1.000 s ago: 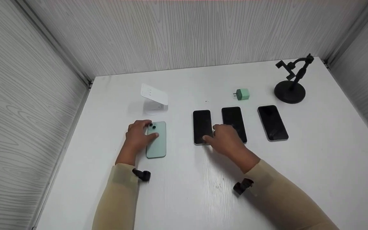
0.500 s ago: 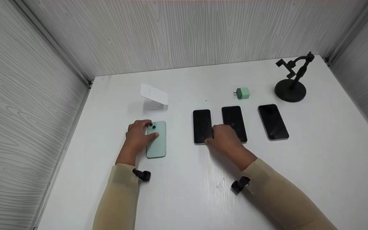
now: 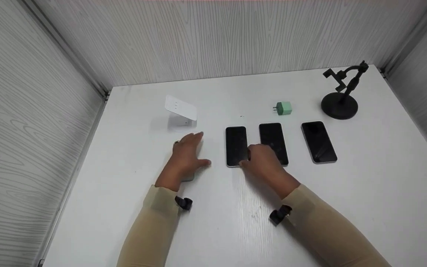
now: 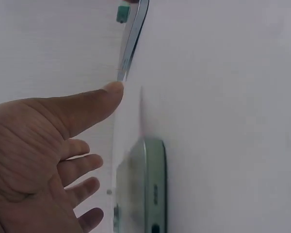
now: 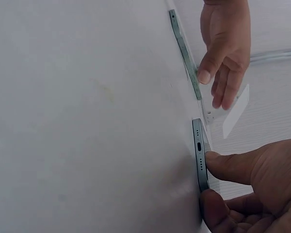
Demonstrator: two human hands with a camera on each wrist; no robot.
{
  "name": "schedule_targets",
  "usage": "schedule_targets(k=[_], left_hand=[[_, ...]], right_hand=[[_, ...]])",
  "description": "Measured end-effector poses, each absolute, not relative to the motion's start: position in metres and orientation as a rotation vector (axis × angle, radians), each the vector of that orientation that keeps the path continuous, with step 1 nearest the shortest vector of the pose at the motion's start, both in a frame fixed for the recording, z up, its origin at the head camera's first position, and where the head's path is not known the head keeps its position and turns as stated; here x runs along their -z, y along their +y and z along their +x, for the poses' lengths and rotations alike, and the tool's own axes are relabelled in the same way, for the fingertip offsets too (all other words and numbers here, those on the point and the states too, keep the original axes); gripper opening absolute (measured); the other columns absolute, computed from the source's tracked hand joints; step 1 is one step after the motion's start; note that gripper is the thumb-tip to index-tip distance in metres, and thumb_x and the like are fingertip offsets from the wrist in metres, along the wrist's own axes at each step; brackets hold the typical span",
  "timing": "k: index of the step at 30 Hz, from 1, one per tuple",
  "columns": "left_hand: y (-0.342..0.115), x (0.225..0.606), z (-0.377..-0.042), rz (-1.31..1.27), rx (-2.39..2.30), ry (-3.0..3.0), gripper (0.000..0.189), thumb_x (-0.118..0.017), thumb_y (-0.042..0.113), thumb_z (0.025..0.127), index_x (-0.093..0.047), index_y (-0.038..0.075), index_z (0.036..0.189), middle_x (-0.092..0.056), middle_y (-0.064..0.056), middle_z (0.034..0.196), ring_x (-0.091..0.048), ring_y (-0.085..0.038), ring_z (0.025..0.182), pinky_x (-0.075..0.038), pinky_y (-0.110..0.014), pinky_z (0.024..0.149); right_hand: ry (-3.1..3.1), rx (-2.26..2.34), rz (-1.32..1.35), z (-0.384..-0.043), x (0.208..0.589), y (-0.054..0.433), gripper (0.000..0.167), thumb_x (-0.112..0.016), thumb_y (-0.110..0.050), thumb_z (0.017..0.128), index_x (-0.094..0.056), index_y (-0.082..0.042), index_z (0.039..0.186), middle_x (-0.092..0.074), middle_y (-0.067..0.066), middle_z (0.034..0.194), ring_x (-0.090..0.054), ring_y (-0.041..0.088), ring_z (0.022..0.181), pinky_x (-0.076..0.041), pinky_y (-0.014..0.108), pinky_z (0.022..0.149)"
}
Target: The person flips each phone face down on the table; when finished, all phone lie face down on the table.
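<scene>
In the head view my left hand (image 3: 186, 157) hovers over a light green phone (image 3: 188, 178), covering most of it. Thumb and fingers are spread with nothing between them, and the left wrist view shows the green phone (image 4: 155, 187) lying just beyond the fingertips. My right hand (image 3: 265, 163) grips the lower right corner of a phone (image 3: 236, 145) that lies with its black screen up. Seen from the right wrist, the thumb lies on the screen side near the bottom edge of this phone (image 5: 200, 150), while curled fingers meet its side.
Two more dark-screened phones lie to the right, a middle one (image 3: 272, 137) partly behind my right hand and a far one (image 3: 319, 142). Beyond them are a green plug adapter (image 3: 284, 108) and a black phone stand (image 3: 339, 106). A white stand (image 3: 181, 108) is at back left.
My left hand has let go of the green phone and moved right, now spread above it. My right thumb has slid from the screen toward the dark phone's lower right corner.
</scene>
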State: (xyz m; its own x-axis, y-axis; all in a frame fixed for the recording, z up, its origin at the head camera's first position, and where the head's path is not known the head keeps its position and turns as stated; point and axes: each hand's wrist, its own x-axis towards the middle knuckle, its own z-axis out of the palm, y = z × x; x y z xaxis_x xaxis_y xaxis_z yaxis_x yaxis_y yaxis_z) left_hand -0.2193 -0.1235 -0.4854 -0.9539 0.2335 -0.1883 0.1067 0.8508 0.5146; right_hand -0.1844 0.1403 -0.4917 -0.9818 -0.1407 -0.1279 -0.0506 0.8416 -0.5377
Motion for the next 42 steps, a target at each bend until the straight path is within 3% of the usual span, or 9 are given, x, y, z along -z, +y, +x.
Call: schedule_targets(k=[6, 10, 15, 21, 30, 37, 42], left_hand=[[-0.096, 0.489, -0.220, 0.406, -0.713, 2.707, 0.107, -0.095, 0.030, 0.087, -0.033, 0.021, 0.174, -0.041, -0.012, 0.175, -0.038, -0.042, 0.159, -0.034, -0.051, 0.132], [-0.089, 0.494, -0.223, 0.534, -0.663, 2.711, 0.105, -0.095, 0.032, 0.087, -0.035, 0.020, 0.173, -0.044, -0.011, 0.173, -0.039, -0.038, 0.160, -0.033, -0.051, 0.132], [-0.086, 0.498, -0.225, 0.635, -0.624, 2.696, 0.097, -0.090, 0.035, 0.092, -0.037, 0.019, 0.172, -0.043, -0.005, 0.175, -0.031, -0.028, 0.166, -0.028, -0.054, 0.133], [-0.083, 0.498, -0.225, 0.672, -0.592, 2.709, 0.092, -0.088, 0.036, 0.094, -0.041, 0.017, 0.170, -0.044, -0.004, 0.174, -0.029, -0.027, 0.167, -0.026, -0.055, 0.134], [-0.082, 0.496, -0.225, 0.689, -0.582, 2.725, 0.090, -0.089, 0.038, 0.092, -0.046, 0.013, 0.167, -0.046, -0.005, 0.173, -0.030, -0.028, 0.167, -0.029, -0.056, 0.132], [-0.082, 0.501, -0.226, 0.698, -0.538, 2.722, 0.088, -0.087, 0.041, 0.094, -0.047, 0.013, 0.167, -0.046, -0.004, 0.173, -0.029, -0.028, 0.167, -0.029, -0.058, 0.132], [-0.081, 0.497, -0.226, 0.672, -0.551, 2.737, 0.088, -0.089, 0.041, 0.092, -0.049, 0.014, 0.165, -0.046, -0.005, 0.172, -0.031, -0.030, 0.166, -0.031, -0.057, 0.131]], right_hand=[[2.843, 0.846, -0.112, -0.185, 0.490, 0.140, 0.032, -0.084, -0.023, 0.094, -0.076, 0.004, 0.107, -0.077, 0.018, 0.099, -0.072, 0.031, 0.094, -0.060, 0.050, 0.084], [2.856, 0.855, -0.119, -0.186, 0.490, 0.139, 0.033, -0.085, -0.020, 0.093, -0.077, 0.006, 0.111, -0.079, 0.021, 0.104, -0.075, 0.036, 0.100, -0.061, 0.052, 0.088], [2.883, 0.813, -0.162, -0.186, 0.490, 0.139, 0.028, -0.085, -0.020, 0.093, -0.079, 0.004, 0.106, -0.078, 0.019, 0.097, -0.075, 0.036, 0.096, -0.060, 0.051, 0.084], [2.909, 0.797, -0.216, -0.186, 0.490, 0.139, 0.021, -0.086, -0.018, 0.093, -0.079, 0.001, 0.097, -0.077, 0.017, 0.090, -0.074, 0.035, 0.092, -0.059, 0.051, 0.079], [2.860, 0.834, -0.164, -0.185, 0.491, 0.137, 0.046, -0.082, -0.022, 0.096, -0.071, 0.013, 0.125, -0.072, 0.030, 0.119, -0.069, 0.045, 0.118, -0.057, 0.056, 0.101], [2.771, 0.961, -0.076, -0.185, 0.491, 0.135, 0.045, -0.080, -0.024, 0.098, -0.067, 0.012, 0.122, -0.073, 0.025, 0.113, -0.070, 0.038, 0.106, -0.058, 0.052, 0.092], [2.658, 1.130, 0.031, -0.185, 0.485, 0.137, 0.052, -0.076, -0.027, 0.102, -0.062, 0.009, 0.136, -0.070, 0.022, 0.123, -0.067, 0.033, 0.110, -0.057, 0.050, 0.098]])
